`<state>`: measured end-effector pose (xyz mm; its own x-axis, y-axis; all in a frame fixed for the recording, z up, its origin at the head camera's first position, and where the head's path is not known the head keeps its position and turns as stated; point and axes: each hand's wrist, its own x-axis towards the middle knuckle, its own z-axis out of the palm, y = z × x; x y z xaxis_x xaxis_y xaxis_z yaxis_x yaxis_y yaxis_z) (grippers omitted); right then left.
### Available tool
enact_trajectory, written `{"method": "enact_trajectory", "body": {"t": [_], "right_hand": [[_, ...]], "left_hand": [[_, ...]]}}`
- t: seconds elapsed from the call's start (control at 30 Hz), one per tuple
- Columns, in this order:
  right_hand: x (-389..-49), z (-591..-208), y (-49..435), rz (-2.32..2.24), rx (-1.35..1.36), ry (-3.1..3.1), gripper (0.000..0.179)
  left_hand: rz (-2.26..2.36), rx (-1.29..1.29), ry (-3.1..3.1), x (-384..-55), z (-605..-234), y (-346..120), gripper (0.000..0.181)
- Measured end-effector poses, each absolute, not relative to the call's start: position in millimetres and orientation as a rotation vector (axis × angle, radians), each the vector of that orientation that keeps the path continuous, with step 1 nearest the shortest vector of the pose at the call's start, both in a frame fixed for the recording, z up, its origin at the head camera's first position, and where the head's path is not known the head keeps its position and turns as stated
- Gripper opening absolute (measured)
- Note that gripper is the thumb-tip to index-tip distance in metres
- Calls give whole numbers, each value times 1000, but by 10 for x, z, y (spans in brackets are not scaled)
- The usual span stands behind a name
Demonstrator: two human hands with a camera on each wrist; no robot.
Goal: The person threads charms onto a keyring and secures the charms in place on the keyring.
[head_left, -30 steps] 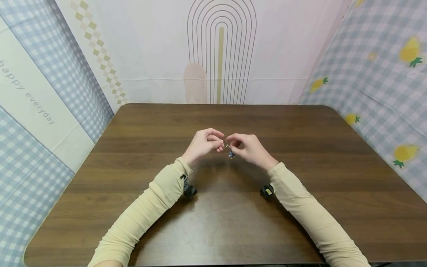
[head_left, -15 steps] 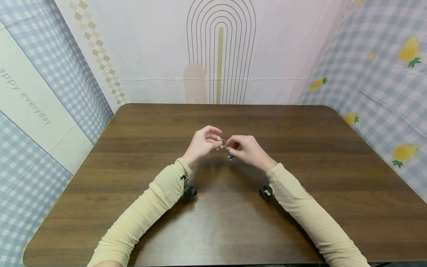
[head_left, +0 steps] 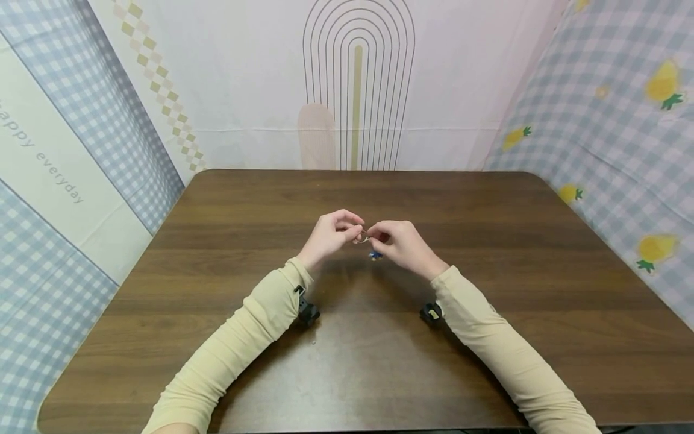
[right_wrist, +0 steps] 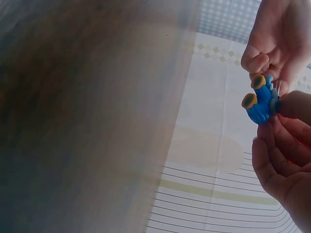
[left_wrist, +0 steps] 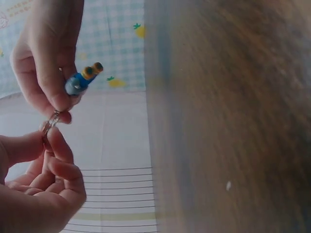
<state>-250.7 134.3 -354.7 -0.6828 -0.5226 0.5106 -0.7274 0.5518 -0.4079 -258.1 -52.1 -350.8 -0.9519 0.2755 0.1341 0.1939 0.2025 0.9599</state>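
Note:
Above the middle of the table, both hands meet at a small keychain. Its thin metal key ring (head_left: 362, 239) spans the gap between the fingertips. My left hand (head_left: 333, 237) pinches the ring's left side between thumb and fingers. On the other side my right hand (head_left: 402, 244) pinches the keychain where ring and charm join, a spot partly covered by its fingertips. Below the right fingers hangs a blue figure charm (right_wrist: 261, 104) with two yellow-rimmed feet, its upper part hidden by the hand. The left wrist view shows the ring (left_wrist: 51, 121) between both sets of fingertips.
Under the hands lies a brown wood-grain table (head_left: 358, 361) with rounded far corners. A patterned white cloth (head_left: 244, 78) hangs behind it, with blue checked cloths at both sides. Wrist cameras (head_left: 309, 312) sit close above the tabletop.
The ring first shows only as a small glint, then as a round loop, and now as a flatter curve. The left fingers rise slightly, then dip; the right hand shifts slightly; the charm hangs a little lower.

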Motion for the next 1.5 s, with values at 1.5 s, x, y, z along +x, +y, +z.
{"method": "enact_trajectory", "body": {"t": [1.5], "right_hand": [[-2519,-3560,1346,872,969,-2441,8]], "left_hand": [[1972,340,2285,-2553,-3513,-500,20]]}}
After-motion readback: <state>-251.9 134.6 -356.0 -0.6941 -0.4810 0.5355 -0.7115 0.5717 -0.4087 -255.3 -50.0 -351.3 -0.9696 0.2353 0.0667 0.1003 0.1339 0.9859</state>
